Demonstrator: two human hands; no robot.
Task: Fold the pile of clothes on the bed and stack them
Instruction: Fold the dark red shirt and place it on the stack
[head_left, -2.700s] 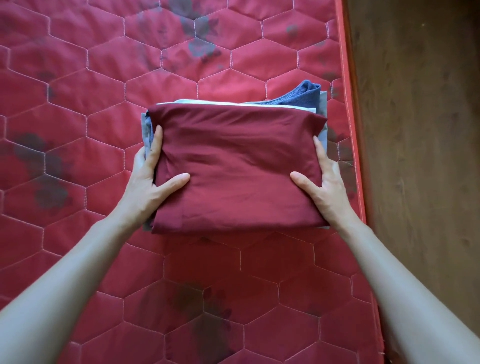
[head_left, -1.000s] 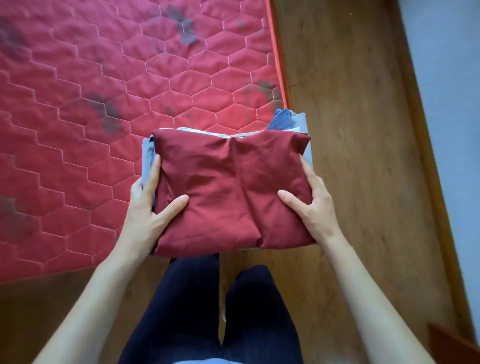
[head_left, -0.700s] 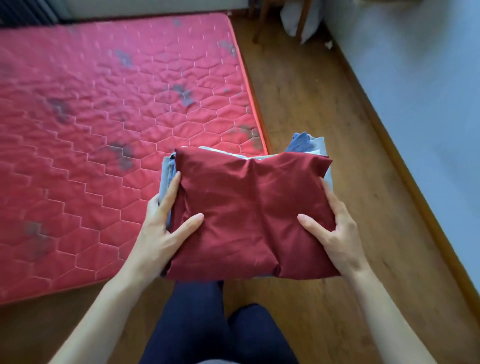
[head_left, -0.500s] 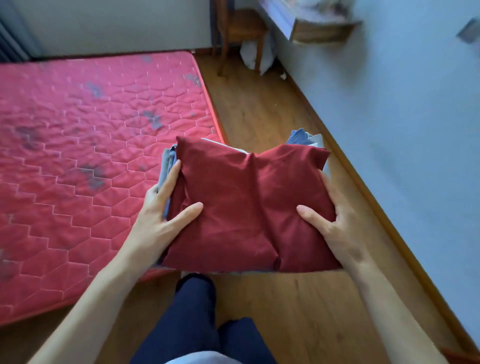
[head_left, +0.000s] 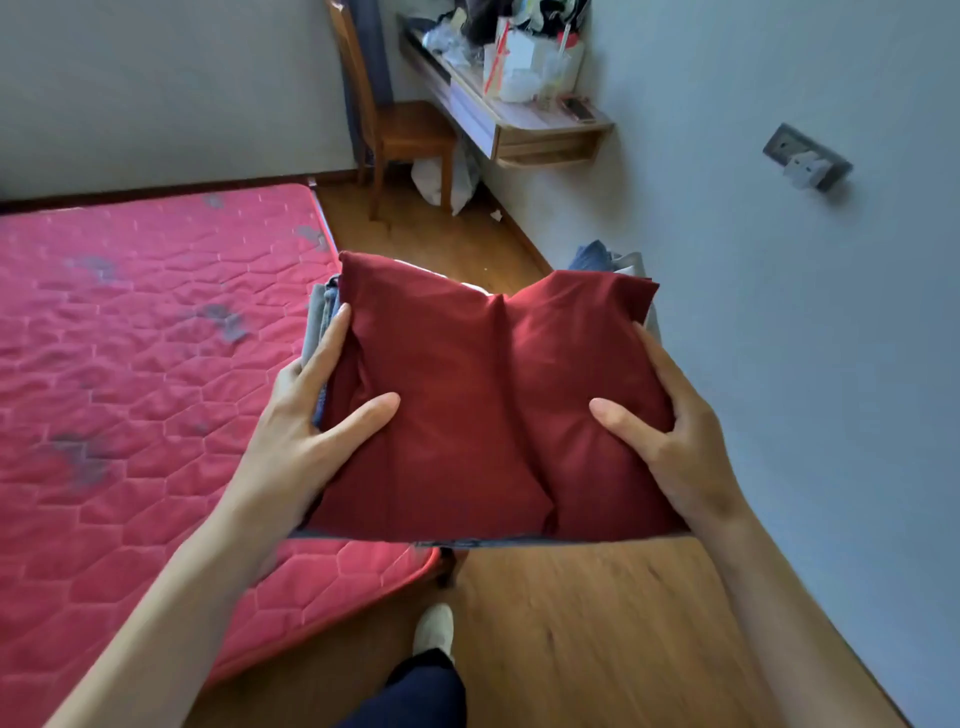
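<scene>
My left hand (head_left: 301, 421) and right hand (head_left: 670, 441) clamp the stack of folded clothes (head_left: 488, 405) from either side, thumbs pressed flat on the dark red top piece (head_left: 467, 364) and fingers running along the edges and under, where I cannot see them. The stack is in the air at chest level, over the wooden floor (head_left: 597, 623), just right of the mattress (head_left: 130, 389). The red piece sags into a crease down its middle, and blue and grey layers poke out at the far right corner (head_left: 597, 257) and the left edge.

To carry it well, I judge I should press inward evenly and hold the bundle level, so the lower layers do not slide out the far side. The sag tells me the middle lacks support; spreading my fingers wider beneath would help. When I set it down, I would lower it flat rather than tip one edge first.

Farther off, a wooden chair (head_left: 400, 130) stands beside a cluttered wall shelf (head_left: 545, 124).
</scene>
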